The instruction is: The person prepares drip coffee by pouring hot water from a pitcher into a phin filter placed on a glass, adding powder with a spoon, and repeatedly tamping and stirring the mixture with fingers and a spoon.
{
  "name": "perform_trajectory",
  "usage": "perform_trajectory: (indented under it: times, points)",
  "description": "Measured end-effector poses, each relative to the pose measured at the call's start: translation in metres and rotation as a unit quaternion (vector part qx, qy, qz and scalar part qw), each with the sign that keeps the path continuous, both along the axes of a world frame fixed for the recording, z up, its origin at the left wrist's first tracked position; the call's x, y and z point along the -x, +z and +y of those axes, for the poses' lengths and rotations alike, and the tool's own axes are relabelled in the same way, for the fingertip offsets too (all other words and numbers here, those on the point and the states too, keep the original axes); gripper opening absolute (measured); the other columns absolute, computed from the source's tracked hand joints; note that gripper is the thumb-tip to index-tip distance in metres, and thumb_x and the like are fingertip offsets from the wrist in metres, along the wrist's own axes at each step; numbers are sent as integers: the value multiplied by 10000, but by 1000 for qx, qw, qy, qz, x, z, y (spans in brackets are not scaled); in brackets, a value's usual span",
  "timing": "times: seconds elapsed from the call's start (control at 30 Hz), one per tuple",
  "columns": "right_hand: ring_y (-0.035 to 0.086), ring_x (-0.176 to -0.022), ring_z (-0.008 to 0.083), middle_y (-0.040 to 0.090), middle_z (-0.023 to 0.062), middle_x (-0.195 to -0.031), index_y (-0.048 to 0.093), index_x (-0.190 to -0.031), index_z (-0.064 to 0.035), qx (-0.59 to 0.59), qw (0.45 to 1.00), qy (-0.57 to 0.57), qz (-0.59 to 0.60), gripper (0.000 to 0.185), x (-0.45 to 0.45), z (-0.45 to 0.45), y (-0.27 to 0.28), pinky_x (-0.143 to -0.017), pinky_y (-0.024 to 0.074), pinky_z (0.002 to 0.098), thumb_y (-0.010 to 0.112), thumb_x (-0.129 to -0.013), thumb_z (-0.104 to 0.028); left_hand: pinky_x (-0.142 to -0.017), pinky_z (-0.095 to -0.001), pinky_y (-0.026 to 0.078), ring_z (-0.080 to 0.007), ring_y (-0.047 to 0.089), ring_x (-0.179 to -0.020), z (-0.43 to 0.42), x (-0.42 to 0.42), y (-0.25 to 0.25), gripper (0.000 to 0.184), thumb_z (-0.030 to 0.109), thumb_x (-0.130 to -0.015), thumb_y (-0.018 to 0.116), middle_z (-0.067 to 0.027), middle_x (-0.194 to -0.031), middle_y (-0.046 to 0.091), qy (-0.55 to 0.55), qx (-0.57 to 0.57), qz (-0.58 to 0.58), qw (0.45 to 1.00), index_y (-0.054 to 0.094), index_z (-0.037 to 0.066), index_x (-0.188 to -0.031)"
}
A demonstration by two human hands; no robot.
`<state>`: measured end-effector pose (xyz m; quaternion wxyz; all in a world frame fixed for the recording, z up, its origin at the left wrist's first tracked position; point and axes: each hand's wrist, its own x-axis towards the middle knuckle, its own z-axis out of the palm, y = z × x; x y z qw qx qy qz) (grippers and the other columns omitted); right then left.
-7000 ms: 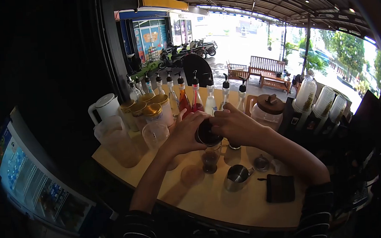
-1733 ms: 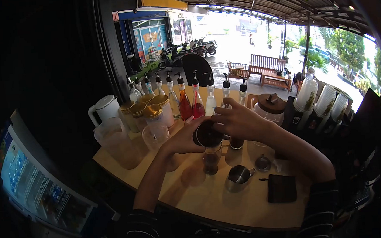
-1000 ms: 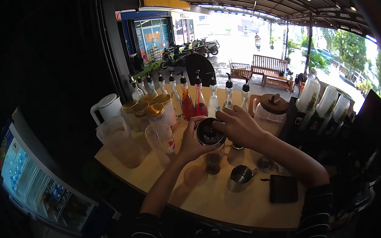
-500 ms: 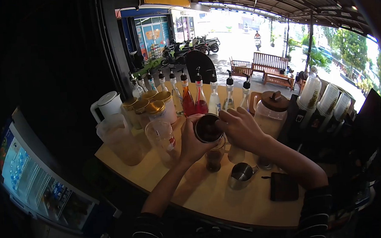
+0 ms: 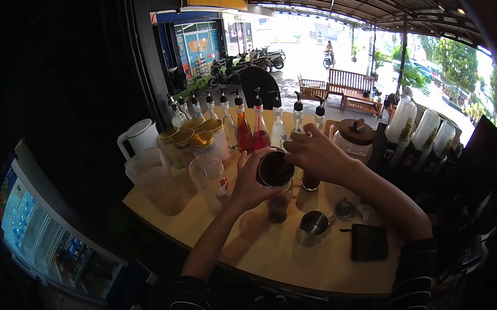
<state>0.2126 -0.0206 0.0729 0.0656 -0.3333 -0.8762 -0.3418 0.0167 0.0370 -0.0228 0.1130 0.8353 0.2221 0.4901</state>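
Note:
My left hand [image 5: 249, 182] is wrapped round a round cup [image 5: 277, 169] with a pale rim and a dark inside, tilted towards me. At the cup's right rim is my right hand [image 5: 318, 155], its fingers closed in a pinch. Whatever it grips is hidden. Directly below the cup stands a glass mug [image 5: 277, 209] with dark liquid in it. A second dark-filled glass [image 5: 311, 183] shows partly under my right wrist. Nearer me on the counter are a steel pitcher [image 5: 314, 229] and a small round metal piece [image 5: 345, 208].
Pump bottles [image 5: 260, 132] line the counter's far edge, with gold-lidded jars [image 5: 203, 140] at left. Clear jugs [image 5: 155, 181] stand left of my hands. A wooden-lidded jar [image 5: 356, 142], stacked plastic cups [image 5: 405, 117] and a dark pouch [image 5: 369, 243] are at right.
My right hand has lifted slightly and its forearm has shifted right, uncovering the second glass and the small metal piece. The held cup has moved slightly right. Outside, a motorbike rider has come closer.

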Motion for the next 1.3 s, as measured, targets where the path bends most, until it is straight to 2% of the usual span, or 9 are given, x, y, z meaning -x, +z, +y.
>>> perform_trajectory:
  times: [0.07,0.1,0.17,0.43,0.6,0.8,0.87,0.97,1.3]
  points:
    - [566,-989,141,604,-4,-991,660,-813,-150,-9,1000,10,-8,80,1,0,3,-859,397,352,613,-757,-117,-1125,-561,122,-259,484,-1238,3,0,-2,842,304,-567,839,-62,-1276,529,-42,82,4,996,440,143,-1291]
    - [561,-1013,138,604,-8,-986,662,-798,-149,-19,999,21,-17,68,3,1,4,-876,392,354,616,-757,-122,-1125,-561,122,-259,484,-1238,3,1,0,842,304,-567,839,-62,-1276,529,-42,82,3,996,440,143,-1291]
    - [554,-1034,137,604,-10,-983,663,-791,-149,-26,998,43,-34,58,6,1,-1,-892,387,357,620,-756,-131,-1088,-420,311,-265,436,-1246,-1,3,5,844,175,-560,847,-68,-1280,502,-23,53,37,998,448,143,-1303]
    - [540,-1063,130,612,-16,-991,670,-790,-161,-4,997,38,-74,55,8,2,-1,-927,373,364,634,-748,-164,-1106,-418,290,-269,418,-1266,-3,3,0,859,167,-563,845,-66,-1344,456,-18,84,25,996,436,141,-1319]
    - [544,-1028,131,595,-9,-940,659,-798,-151,2,998,60,-7,62,6,2,-8,-889,385,359,625,-747,-161,-1114,-424,275,-251,437,-1265,-3,5,3,845,166,-591,837,-69,-1339,463,-14,77,32,996,427,124,-1328]
    - [544,-1007,126,575,-10,-935,654,-831,-153,6,997,60,38,90,6,-1,-14,-863,400,351,617,-749,-145,-1073,-382,351,-222,475,-1231,0,3,-5,805,131,-609,826,-67,-1302,488,-70,124,-39,989,440,104,-1315]
    - [544,-1003,125,573,-13,-938,655,-839,-157,13,998,62,12,98,6,0,-13,-861,400,352,617,-751,-143,-1013,-387,406,-276,504,-1164,1,2,-5,801,148,-563,804,-98,-1208,532,-75,124,-57,988,454,89,-1281]
    - [543,-994,123,567,-20,-934,654,-832,-169,-31,997,60,46,91,3,-1,-12,-866,400,349,621,-750,-146,-1053,-366,379,-216,467,-1238,-1,4,-5,798,118,-621,820,-74,-1298,489,-87,145,-58,984,434,97,-1320]
    - [561,-958,129,562,-23,-896,648,-811,-166,-23,997,63,26,79,6,-5,-19,-864,400,353,618,-743,-139,-1015,-390,406,-270,512,-1164,-1,5,-6,802,129,-563,804,-102,-1232,527,-58,90,-65,992,454,83,-1283]
